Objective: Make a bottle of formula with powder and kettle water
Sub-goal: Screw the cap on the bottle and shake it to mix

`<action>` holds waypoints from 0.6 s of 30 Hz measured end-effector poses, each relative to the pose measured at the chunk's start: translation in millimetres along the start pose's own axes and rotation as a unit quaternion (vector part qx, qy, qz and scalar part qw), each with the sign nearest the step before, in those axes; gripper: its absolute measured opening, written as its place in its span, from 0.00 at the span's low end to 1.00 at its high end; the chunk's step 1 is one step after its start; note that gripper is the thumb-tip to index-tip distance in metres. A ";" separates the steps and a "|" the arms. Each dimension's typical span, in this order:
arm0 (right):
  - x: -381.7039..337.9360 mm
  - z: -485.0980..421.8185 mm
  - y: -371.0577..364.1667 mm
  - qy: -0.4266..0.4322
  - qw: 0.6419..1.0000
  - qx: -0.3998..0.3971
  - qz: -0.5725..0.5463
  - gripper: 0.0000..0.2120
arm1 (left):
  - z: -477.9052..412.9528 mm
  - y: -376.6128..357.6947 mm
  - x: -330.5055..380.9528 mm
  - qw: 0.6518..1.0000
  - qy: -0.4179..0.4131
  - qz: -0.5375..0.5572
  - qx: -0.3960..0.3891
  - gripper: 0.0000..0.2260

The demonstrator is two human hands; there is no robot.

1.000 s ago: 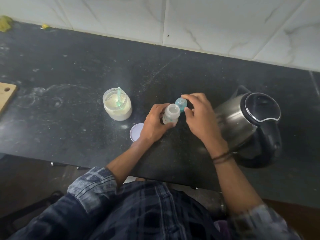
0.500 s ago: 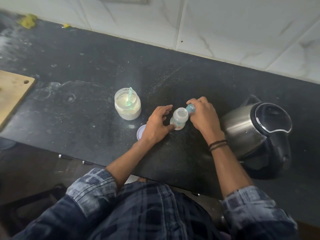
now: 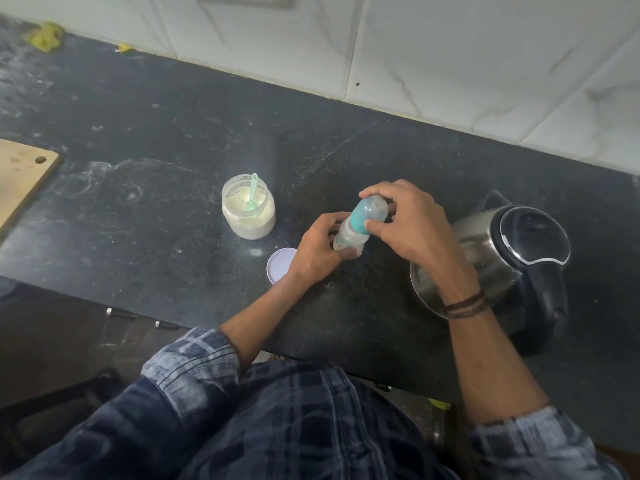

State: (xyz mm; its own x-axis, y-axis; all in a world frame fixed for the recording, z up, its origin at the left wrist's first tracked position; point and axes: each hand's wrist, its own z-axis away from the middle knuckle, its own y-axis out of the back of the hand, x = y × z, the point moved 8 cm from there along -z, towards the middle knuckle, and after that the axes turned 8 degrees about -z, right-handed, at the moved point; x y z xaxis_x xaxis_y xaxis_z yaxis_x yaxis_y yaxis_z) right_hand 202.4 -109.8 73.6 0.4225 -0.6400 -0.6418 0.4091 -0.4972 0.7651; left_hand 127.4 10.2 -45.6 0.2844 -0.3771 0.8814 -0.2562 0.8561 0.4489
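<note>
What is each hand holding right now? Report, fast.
Left hand: grips the baby bottle by its body.
Right hand: grips the teal-collared cap at the bottle's top.

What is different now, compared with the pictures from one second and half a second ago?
The right hand has brought the teal cap from beside the open bottle onto its top and holds it there. The left hand, whose fingers had loosened, grips the bottle body again. The powder jar, white lid and kettle stayed in place.
</note>
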 end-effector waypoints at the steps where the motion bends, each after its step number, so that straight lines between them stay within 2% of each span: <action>1: -1.4 -0.7 -1.6 0.003 1.000 -0.004 0.001 0.22 | 0.1 0.1 -0.4 1.000 0.001 -0.002 0.002 0.29; 11: -5.0 -3.0 -19.9 0.016 0.999 -0.028 0.033 0.21 | -1.8 -0.1 -5.1 1.000 0.014 -0.024 -0.007 0.29; 18: -2.2 -4.4 -20.3 -0.002 0.999 -0.011 0.050 0.19 | -1.6 1.1 -4.4 1.000 0.014 -0.026 -0.003 0.28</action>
State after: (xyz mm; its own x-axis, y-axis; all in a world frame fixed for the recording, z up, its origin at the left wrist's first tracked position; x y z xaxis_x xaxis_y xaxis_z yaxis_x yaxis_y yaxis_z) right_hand 196.7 -95.7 59.2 0.4595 -0.6877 -0.5621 0.3833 -0.4174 0.8239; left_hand 127.2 13.4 -49.3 0.3226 -0.4115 0.8524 -0.2351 0.8375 0.4933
